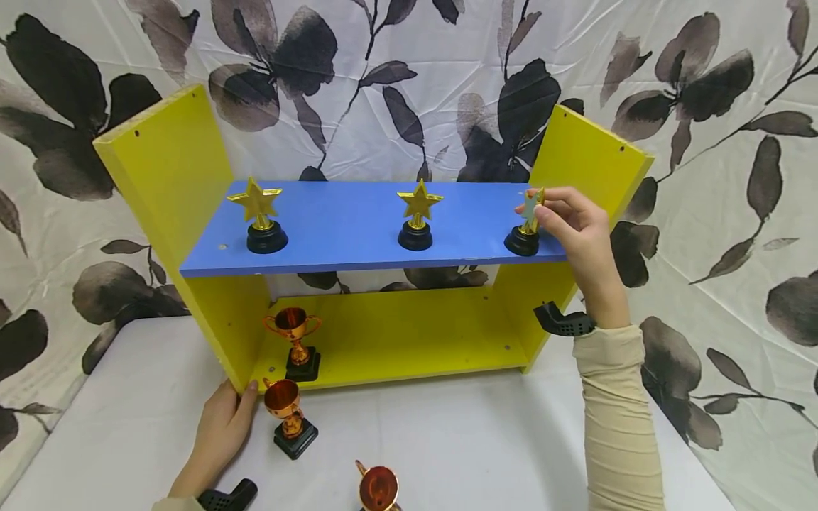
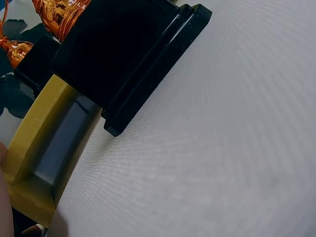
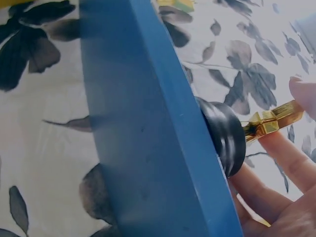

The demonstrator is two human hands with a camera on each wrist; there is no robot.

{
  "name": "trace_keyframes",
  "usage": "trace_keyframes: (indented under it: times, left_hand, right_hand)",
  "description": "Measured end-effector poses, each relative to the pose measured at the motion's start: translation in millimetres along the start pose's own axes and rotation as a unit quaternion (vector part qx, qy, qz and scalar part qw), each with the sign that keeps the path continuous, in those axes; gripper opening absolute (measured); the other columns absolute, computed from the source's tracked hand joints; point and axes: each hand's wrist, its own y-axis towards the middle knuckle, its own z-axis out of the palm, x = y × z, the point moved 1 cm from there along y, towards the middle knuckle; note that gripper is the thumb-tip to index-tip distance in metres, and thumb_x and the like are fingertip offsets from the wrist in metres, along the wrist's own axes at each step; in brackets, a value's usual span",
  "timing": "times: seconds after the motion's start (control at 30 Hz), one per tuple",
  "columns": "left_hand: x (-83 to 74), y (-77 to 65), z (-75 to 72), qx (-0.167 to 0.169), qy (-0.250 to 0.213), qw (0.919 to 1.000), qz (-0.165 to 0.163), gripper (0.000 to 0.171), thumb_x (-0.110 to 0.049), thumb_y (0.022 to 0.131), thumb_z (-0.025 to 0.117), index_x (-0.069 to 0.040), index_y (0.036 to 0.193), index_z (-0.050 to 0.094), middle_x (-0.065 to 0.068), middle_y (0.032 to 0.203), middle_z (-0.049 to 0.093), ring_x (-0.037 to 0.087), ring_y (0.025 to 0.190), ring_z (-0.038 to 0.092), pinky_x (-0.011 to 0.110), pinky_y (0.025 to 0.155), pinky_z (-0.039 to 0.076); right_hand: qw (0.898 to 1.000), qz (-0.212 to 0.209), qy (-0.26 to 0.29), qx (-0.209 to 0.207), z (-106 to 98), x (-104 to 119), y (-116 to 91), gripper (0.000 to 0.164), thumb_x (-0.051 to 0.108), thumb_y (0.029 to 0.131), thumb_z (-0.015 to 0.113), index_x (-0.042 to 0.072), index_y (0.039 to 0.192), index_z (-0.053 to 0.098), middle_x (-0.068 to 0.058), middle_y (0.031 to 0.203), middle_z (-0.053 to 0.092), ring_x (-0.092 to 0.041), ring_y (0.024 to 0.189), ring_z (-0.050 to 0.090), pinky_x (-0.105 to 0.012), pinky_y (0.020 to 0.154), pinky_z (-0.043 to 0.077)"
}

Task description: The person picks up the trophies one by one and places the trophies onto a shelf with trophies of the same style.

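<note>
My right hand (image 1: 578, 227) pinches the star of a gold star trophy (image 1: 527, 226) between thumb and fingers. Its round black base (image 3: 228, 138) touches the blue shelf board (image 1: 358, 220) near the right end. Two matching trophies stand on that board, one star trophy (image 1: 418, 213) around the middle and another star trophy (image 1: 260, 216) at the left. Low on the left, my left hand (image 1: 220, 429) holds the bottom front corner of the yellow shelf unit (image 1: 172, 170), thumb in front. Beside it a bronze cup trophy (image 1: 290, 419) stands on the table.
Another bronze cup trophy (image 1: 300, 344) is on the yellow bottom board (image 1: 409, 330), at its left end. A third cup trophy (image 1: 378, 488) is partly cut off at the lower frame edge. White cloth (image 1: 460, 426) covers the table; floral fabric (image 1: 722, 213) hangs behind.
</note>
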Motion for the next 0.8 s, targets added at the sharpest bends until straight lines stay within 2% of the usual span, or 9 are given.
trace_keyframes:
  times: [0.13,0.27,0.63,0.8]
  left_hand:
    - [-0.1,-0.4,-1.1,-0.007,0.0,1.0,0.006,0.034,-0.019,0.105,0.046,0.009,0.121,0.054,0.025,0.108,0.062,0.043,0.102,0.059,0.058,0.085,0.043]
    - [-0.1,-0.9,-0.9,-0.005,-0.007,0.9999,0.01,0.034,-0.018,0.105,0.046,0.009,0.123,0.053,0.026,0.11,0.062,0.044,0.104,0.058,0.059,0.086,0.043]
    - [-0.6,-1.2,-0.9,0.001,-0.007,1.0,0.004,0.038,-0.021,0.106,0.044,0.01,0.127,0.05,0.028,0.115,0.06,0.046,0.108,0.056,0.062,0.09,0.042]
    - [-0.4,-0.5,-1.7,0.005,-0.01,0.9999,0.002,0.039,-0.022,0.106,0.044,0.01,0.128,0.049,0.028,0.116,0.059,0.045,0.108,0.056,0.061,0.09,0.042]
  right_hand:
    - [1.0,0.017,0.002,0.014,1.2,-0.2,1.9,0.021,0.014,0.096,0.064,0.004,0.115,0.065,-0.01,0.112,0.071,-0.02,0.102,0.068,-0.036,0.101,0.043]
    - [0.999,0.03,-0.002,0.016,0.7,0.3,2.5,0.023,0.016,0.096,0.064,0.005,0.117,0.065,-0.008,0.115,0.07,-0.02,0.109,0.065,-0.039,0.106,0.038]
    - [0.998,0.045,0.008,0.035,-1.3,1.1,3.2,0.032,0.021,0.101,0.059,0.006,0.129,0.065,-0.007,0.121,0.069,-0.023,0.122,0.054,-0.03,0.1,0.04]
    - [0.997,0.062,-0.014,0.045,-2.5,2.7,3.2,0.039,0.029,0.102,0.055,0.008,0.134,0.062,-0.007,0.125,0.067,-0.023,0.124,0.051,-0.034,0.1,0.038]
